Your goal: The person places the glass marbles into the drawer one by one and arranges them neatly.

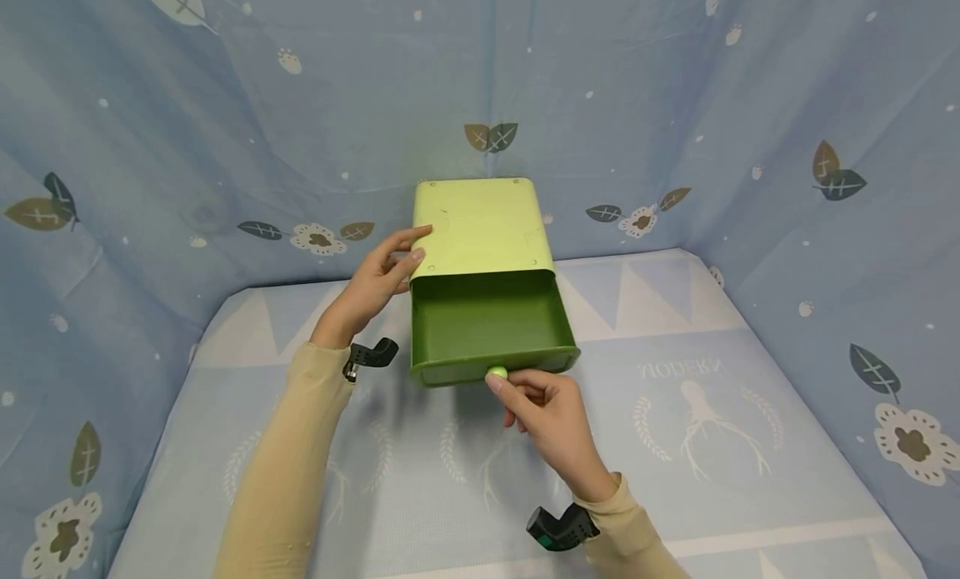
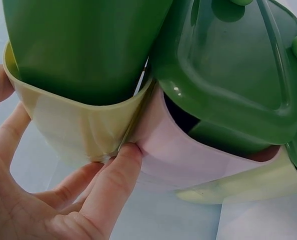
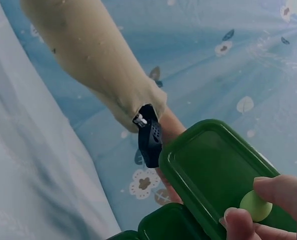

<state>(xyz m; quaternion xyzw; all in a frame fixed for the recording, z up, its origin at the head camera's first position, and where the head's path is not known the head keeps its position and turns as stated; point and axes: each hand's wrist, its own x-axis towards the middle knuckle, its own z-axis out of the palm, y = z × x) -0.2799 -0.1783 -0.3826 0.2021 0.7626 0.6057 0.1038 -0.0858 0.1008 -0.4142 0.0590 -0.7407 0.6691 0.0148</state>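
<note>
A small drawer unit with a yellow-green top casing [image 1: 480,225] stands at the back of the table. Its top drawer [image 1: 491,316], dark green and empty inside, is pulled out toward me. My right hand [image 1: 551,421] pinches the round light-green knob [image 3: 256,205] between thumb and finger. With spread fingers, my left hand [image 1: 371,283] braces the casing's left side, some fingertips over its top edge. The left wrist view shows a pink casing [image 2: 188,152] below the yellow one, with its green drawer front [image 2: 233,75] slightly out.
Below the pink tier sits another yellow-green casing [image 2: 238,185] with a green drawer. A patterned blue curtain [image 1: 480,79] hangs close behind the unit and along both sides. A pale printed cloth [image 1: 705,396] covers the table. Each wrist wears a black camera mount [image 1: 562,529].
</note>
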